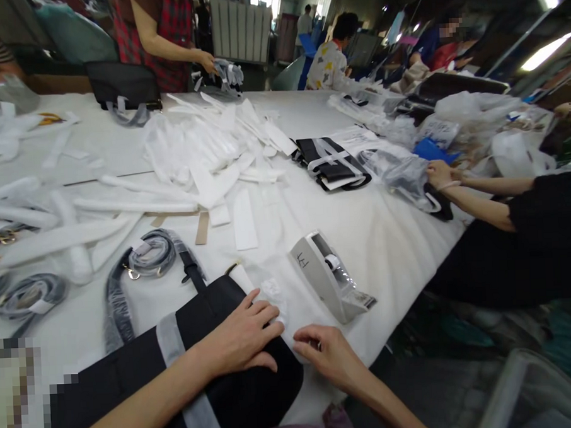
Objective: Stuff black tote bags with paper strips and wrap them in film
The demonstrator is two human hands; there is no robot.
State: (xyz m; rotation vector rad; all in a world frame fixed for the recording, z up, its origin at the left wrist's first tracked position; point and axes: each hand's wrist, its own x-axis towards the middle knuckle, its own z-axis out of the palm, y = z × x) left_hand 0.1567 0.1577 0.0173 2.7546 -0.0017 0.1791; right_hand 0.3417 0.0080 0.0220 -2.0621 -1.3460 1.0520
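Note:
A black handbag (214,315) lies on the white-covered table right in front of me, a translucent wrap strip (170,339) crossing its body. My left hand (248,332) rests on the bag near its right end, fingers spread and nothing held. Just right of the bag, my right hand (324,351) is curled with thumb and fingertips close together; anything between them is too small to make out. Crumpled white wrapping (273,296) sits beyond my left fingertips. Past my right hand stands a grey tape dispenser (330,272). Plastic-wrapped, coiled straps (152,254) lie behind the bag.
White foam strips and sheets (202,148) are heaped mid-table. Another black bag (333,161), bound with strips, lies beyond the dispenser. At right, a co-worker's hands (439,176) handle a plastic-wrapped item. Across the table, a person in a checked apron (159,36) works near a black bag (123,85).

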